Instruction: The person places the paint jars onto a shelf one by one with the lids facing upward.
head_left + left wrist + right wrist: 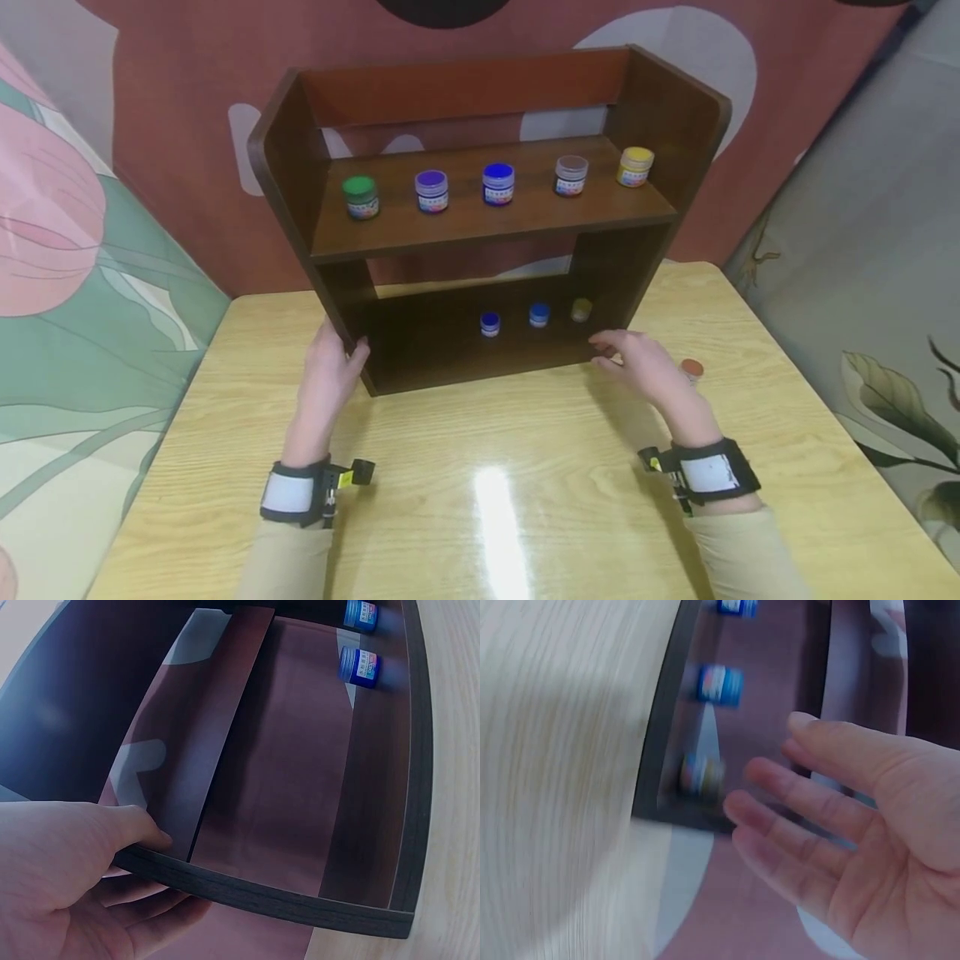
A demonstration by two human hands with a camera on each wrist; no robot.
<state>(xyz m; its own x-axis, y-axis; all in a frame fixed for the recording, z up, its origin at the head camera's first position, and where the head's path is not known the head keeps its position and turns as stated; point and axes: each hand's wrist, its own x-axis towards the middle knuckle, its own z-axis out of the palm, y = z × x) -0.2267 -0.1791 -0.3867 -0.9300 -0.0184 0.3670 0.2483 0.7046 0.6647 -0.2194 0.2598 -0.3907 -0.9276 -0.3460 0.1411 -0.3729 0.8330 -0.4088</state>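
A dark brown two-tier wooden shelf (465,229) stands on the table in the head view. My left hand (327,379) grips its left side panel (262,898), thumb on the inner side and fingers round the outside. By the lower right corner is my right hand (647,367), its fingers loosely extended and nothing held. The right wrist view has those fingers beside the lower tier's end, near a yellowish jar (699,776). On that tier also stand a dark blue jar (490,325) and a lighter blue jar (538,315).
Along the upper tier stand a green jar (362,198), a purple jar (432,192), a blue jar (498,184), a clear-lidded dark jar (571,176) and a yellow jar (635,167). An orange-lidded jar (692,369) sits on the wooden table (420,500), right of the shelf. Patterned cloth hangs behind.
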